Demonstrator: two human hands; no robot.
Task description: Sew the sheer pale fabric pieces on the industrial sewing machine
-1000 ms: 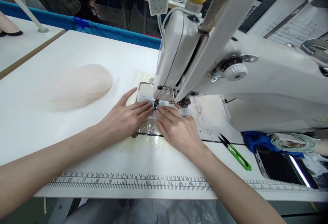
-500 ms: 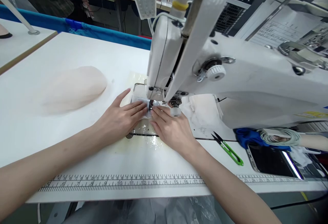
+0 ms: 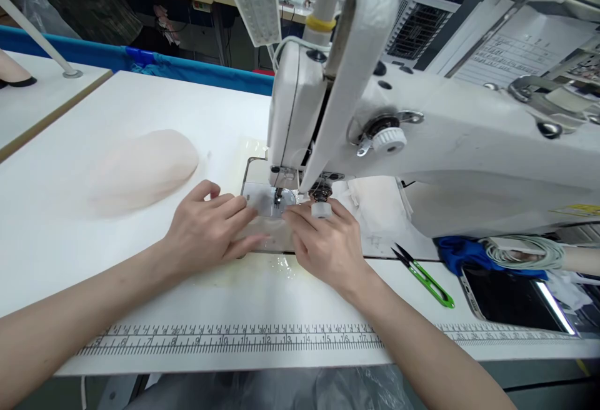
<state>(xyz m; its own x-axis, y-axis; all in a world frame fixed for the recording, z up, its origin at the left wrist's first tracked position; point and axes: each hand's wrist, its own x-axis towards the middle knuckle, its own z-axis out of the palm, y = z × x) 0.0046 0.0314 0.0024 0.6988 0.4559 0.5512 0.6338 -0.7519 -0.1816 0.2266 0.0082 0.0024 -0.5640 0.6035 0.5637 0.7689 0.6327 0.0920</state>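
My left hand [image 3: 209, 229] is just left of the metal needle plate [image 3: 257, 192], fingers loosely bent and apart, thumb stretched out; it is slightly blurred and nothing shows in it. My right hand [image 3: 325, 241] lies right of the needle, its fingertips pressed together beside the presser foot [image 3: 278, 196]. Whatever they pinch is too small or too hidden to make out. Over both stands the white sewing machine [image 3: 293, 110]. A pale beige rounded cup piece [image 3: 162, 169] lies on the white table to the left.
Green thread snips [image 3: 429, 282] lie right of my right hand, near a dark phone [image 3: 510, 297] and a coiled pale cord [image 3: 527, 252]. Folded pale fabric [image 3: 379, 200] sits under the machine arm. A printed ruler [image 3: 225, 340] runs along the front edge. Another person [image 3: 89, 4] is at the far left.
My left hand has drawn back to the left and toward me, off the presser foot, its fingers bending. My right hand has shifted slightly right, fingers now bunched. More of the needle plate shows.
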